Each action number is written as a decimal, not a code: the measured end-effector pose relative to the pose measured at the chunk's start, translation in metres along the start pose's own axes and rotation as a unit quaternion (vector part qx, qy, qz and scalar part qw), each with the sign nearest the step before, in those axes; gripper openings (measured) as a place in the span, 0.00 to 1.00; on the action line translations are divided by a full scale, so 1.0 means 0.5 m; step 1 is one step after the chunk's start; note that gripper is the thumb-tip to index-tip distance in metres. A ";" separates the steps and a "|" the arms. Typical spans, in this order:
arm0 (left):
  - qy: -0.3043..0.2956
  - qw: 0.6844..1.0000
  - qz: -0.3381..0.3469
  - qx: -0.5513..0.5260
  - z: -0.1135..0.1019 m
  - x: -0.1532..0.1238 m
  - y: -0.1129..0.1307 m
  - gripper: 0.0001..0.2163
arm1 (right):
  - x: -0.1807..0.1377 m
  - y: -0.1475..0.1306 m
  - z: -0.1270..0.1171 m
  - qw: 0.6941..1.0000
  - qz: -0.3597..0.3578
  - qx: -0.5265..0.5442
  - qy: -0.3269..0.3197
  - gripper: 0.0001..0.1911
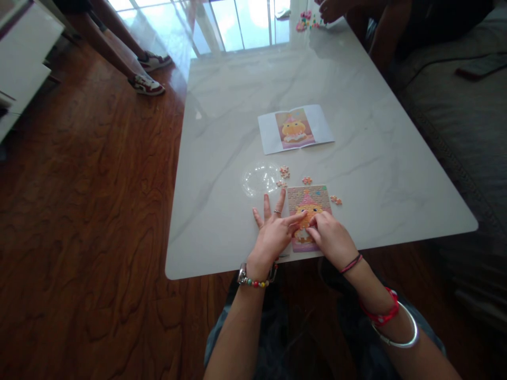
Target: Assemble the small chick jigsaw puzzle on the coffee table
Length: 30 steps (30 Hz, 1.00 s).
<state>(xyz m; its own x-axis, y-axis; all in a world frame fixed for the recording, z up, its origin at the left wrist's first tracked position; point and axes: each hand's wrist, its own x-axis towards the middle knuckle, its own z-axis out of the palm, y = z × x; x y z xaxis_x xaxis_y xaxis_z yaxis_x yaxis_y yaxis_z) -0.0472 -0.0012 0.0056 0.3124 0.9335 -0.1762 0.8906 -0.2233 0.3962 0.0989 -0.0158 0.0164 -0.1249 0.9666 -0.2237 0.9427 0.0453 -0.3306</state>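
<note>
A small jigsaw puzzle (309, 198) lies near the table's front edge, showing a yellow-orange cartoon figure in a pink party hat. My left hand (274, 232) is spread out at its left side, with a finger reaching onto the picture. Over the puzzle's right half, my right hand (330, 235) has its fingertips pinched together against the surface; whatever they hold is too small to make out. Loose puzzle pieces (284, 172) lie above the puzzle's left corner, another little group (307, 180) sits above it, and more pieces (336, 200) rest to its right.
A creased paper (325, 126) printed with the same picture lies farther up the marble-patterned table (222, 121). Small colourful pieces (307, 22) and another person's hand (332, 9) are at the far end. Someone stands on the wooden floor at left; a sofa (447, 121) is at right.
</note>
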 end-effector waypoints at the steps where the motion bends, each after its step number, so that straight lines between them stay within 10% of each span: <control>1: 0.000 1.000 -0.001 0.002 0.001 -0.001 0.000 0.17 | -0.001 -0.001 0.000 1.000 -0.006 -0.014 -0.005 0.04; 30: 0.036 0.998 0.026 0.051 0.017 -0.025 0.018 0.24 | -0.004 0.034 0.013 0.958 -0.252 -0.098 0.095 0.11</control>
<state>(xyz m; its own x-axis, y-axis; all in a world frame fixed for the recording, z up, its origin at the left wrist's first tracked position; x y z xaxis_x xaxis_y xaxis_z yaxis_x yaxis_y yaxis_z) -0.0405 -0.0174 0.0037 0.3384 0.9366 -0.0909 0.9038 -0.2966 0.3085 0.1130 -0.0187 0.0055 -0.5381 0.8375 0.0951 0.8201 0.5463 -0.1705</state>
